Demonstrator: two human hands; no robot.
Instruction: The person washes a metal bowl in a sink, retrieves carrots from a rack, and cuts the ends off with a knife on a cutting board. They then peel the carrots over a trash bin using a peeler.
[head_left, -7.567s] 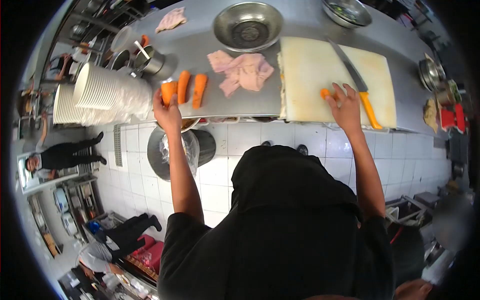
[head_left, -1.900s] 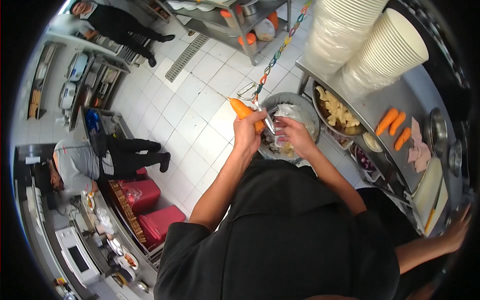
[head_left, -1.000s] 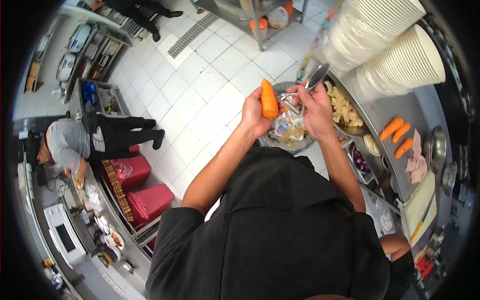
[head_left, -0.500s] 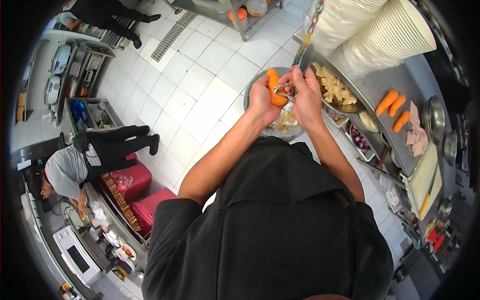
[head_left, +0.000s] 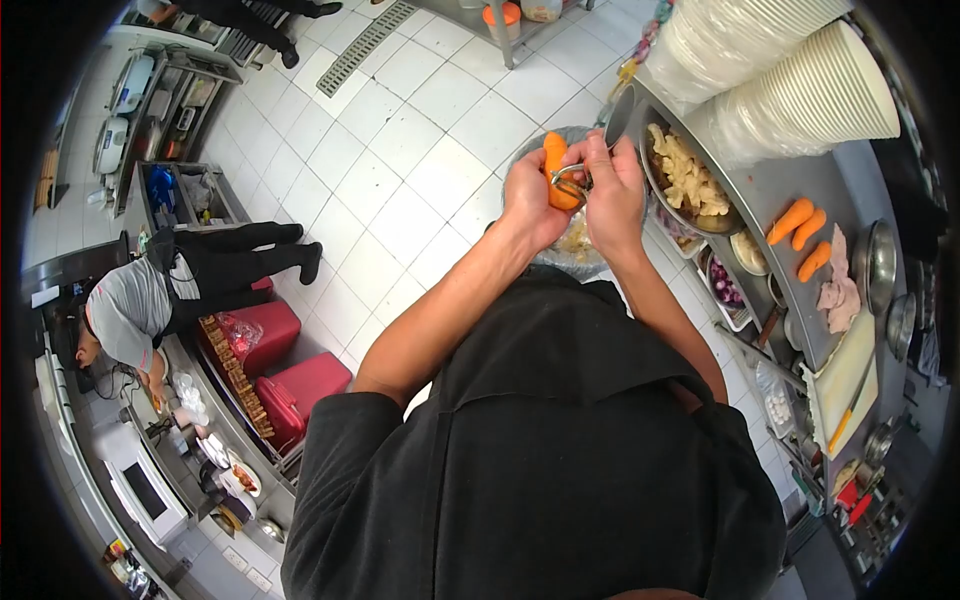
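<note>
An orange carrot is gripped in my left hand, its upper end sticking out past the fingers. My right hand is closed around a metal peeler, whose head lies against the carrot's side. Both hands are held over a bin lined with a clear plastic bag, with pale scraps inside. Just right of my right hand is a metal bowl of ginger.
On the steel counter at right lie three carrots, a pink cloth, and a cutting board with a yellow-handled knife. Stacked white containers stand behind. At left, a person in grey works beside red bins.
The view has shifted slightly, so the surroundings appear moved. My hands keep their hold on the carrot and peeler, with the peeler head a little differently placed along the carrot.
</note>
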